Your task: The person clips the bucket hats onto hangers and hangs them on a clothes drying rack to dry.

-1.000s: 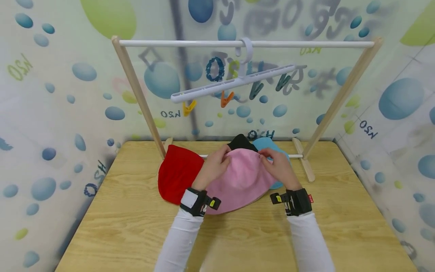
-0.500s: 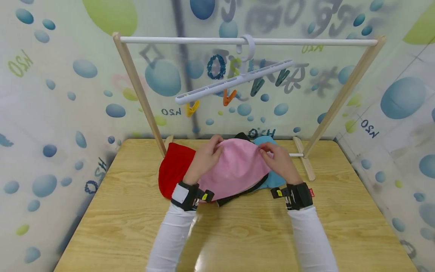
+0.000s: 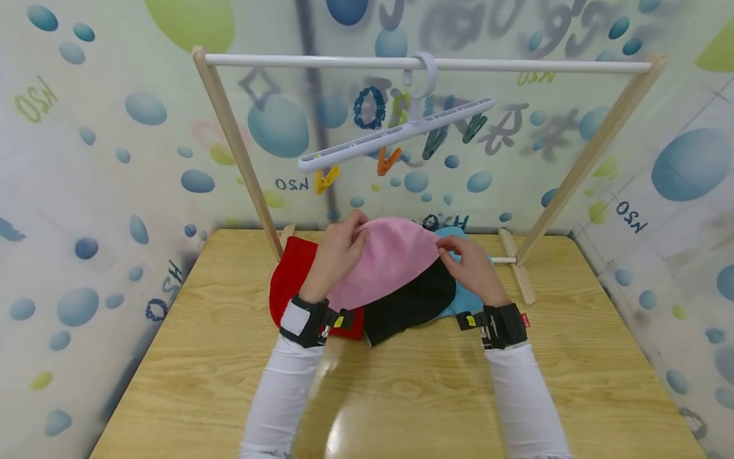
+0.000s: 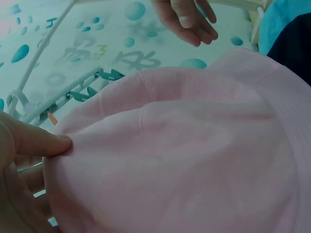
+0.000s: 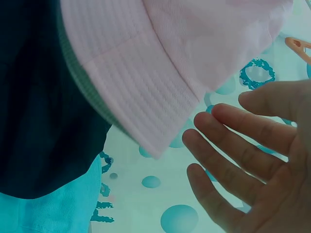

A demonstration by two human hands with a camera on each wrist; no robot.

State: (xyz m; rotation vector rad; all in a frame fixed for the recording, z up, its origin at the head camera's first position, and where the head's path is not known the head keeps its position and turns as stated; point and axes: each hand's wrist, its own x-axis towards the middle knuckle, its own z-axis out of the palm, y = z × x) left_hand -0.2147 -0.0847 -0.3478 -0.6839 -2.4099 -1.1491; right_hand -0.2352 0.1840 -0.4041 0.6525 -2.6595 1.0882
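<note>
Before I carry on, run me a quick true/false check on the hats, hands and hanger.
1. The left hand pinches the pink hat. True.
2. The black hat lies between the red hat and the blue hat. True.
3. The right hand grips the blue hat. False: its fingers are extended near the pink hat.
4. The hanger hooks over the white bar. True.
5. The red hat hangs from the hanger. False: it lies on the table.

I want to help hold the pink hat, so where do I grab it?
I'd pinch the pink hat by its right end, coming from the right. That end has a thin cloth corner, near the right hand but apart from its fingers. The left hand pinches the left edge.
</note>
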